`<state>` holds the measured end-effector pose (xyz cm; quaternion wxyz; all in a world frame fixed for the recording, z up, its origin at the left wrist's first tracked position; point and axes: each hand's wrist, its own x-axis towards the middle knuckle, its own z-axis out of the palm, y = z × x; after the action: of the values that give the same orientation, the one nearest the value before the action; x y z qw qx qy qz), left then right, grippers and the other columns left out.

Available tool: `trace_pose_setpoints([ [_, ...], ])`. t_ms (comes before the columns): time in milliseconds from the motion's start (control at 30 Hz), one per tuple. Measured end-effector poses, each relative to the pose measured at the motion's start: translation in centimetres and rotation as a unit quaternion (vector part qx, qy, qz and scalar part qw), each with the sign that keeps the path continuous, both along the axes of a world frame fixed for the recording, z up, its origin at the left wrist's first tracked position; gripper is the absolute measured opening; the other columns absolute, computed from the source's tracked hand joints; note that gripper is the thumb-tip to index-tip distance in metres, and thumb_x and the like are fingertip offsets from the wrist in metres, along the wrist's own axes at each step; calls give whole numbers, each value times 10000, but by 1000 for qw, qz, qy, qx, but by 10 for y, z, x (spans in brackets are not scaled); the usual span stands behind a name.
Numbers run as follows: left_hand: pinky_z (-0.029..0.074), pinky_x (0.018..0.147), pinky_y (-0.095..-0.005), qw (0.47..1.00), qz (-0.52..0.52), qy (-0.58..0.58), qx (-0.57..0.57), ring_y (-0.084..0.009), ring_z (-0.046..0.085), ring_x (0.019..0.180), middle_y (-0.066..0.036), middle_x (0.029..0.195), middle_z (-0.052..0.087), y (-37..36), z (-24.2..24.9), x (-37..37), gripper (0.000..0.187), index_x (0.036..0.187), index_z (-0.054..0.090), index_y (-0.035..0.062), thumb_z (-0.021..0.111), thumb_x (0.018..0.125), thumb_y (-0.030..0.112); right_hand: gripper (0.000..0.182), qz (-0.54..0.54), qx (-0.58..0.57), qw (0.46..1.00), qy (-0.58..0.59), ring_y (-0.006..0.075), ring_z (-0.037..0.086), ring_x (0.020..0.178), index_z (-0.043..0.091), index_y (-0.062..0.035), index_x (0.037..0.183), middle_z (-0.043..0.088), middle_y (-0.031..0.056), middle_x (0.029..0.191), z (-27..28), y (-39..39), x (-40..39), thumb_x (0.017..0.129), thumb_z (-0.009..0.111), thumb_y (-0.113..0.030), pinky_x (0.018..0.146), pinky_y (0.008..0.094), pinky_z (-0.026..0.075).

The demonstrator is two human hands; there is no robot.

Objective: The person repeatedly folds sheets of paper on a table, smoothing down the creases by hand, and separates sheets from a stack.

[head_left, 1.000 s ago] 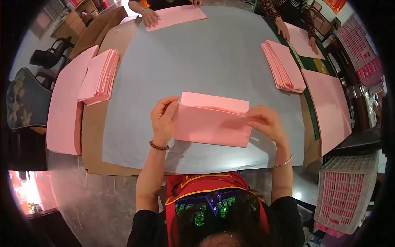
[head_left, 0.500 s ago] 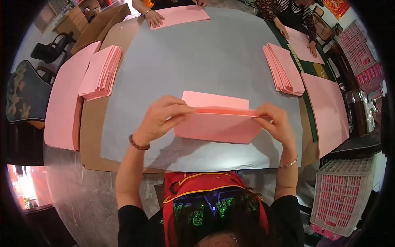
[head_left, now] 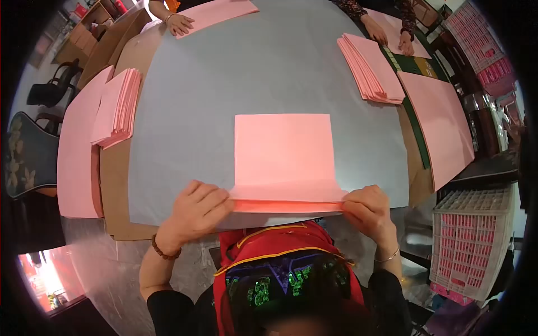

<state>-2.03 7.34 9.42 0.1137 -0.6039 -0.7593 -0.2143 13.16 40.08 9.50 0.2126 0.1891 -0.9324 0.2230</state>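
A pink sheet [head_left: 283, 147] lies flat on the grey-covered table [head_left: 246, 73], its near end folded and raised at the table's front edge. My left hand [head_left: 203, 209] wears a beaded bracelet and pinches the left end of that fold. At the right end of the fold, the fingers of my right hand [head_left: 369, 207] are closed on it. The folded part is stretched level between both hands, with a narrow opening showing along it.
Folded pink stacks stand at the left [head_left: 119, 106] and right [head_left: 371, 70]. Large pink sheets [head_left: 81, 151] lie at the far left, others [head_left: 440, 120] at the right. Co-workers' hands rest on pink sheets across the table. A white crate [head_left: 471, 241] stands lower right.
Both my hands have moved toward me with the near end of the pink sheet, and more of its flat part shows. The view has shifted. A co-worker's hands at the right have moved.
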Motion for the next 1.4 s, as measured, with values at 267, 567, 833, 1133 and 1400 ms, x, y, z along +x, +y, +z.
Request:
trace_pose_setpoints([
  [267, 426, 646, -337, 975, 59, 214, 27, -205, 571, 799, -76, 941, 617, -6, 11, 1, 143, 780, 589, 70, 674, 708, 159, 186, -22, 55, 986, 156, 173, 615, 767, 622, -95, 834, 628, 13, 874, -16, -19, 9, 652, 659, -76, 682, 317, 464],
  [567, 417, 769, -378, 977, 213, -14, -13, -248, 570, 932, -83, 1076, 621, -67, -130, 51, 188, 919, 615, 77, 628, 732, 66, 301, 63, -4, 998, -20, 179, 596, 857, 600, -109, 973, 604, 24, 988, -112, -65, 31, 677, 641, -143, 788, 366, 426],
  [833, 318, 889, -354, 842, 415, -284, 195, -196, 573, 961, -37, 1031, 640, -44, -144, 72, 369, 1144, 552, 94, 641, 787, 77, 275, 43, 14, 999, -3, 178, 601, 818, 630, -101, 913, 628, 22, 943, -142, -65, 24, 646, 667, -51, 742, 328, 425],
  [1133, 301, 842, -352, 843, 454, -238, 165, -163, 542, 859, 4, 901, 638, -20, -137, 61, 386, 1142, 589, 107, 673, 772, 177, 333, 59, -38, 997, -1, 254, 583, 795, 633, -68, 935, 622, 68, 928, -156, -56, 19, 616, 694, 6, 674, 353, 461],
  [1400, 326, 793, -350, 851, 478, -170, 138, -181, 545, 800, -4, 813, 617, -8, -147, 49, 264, 1032, 633, 106, 634, 767, 100, 326, 70, -48, 996, 9, 243, 592, 771, 635, -71, 931, 633, 66, 918, -159, -54, 20, 616, 697, -14, 668, 347, 462],
])
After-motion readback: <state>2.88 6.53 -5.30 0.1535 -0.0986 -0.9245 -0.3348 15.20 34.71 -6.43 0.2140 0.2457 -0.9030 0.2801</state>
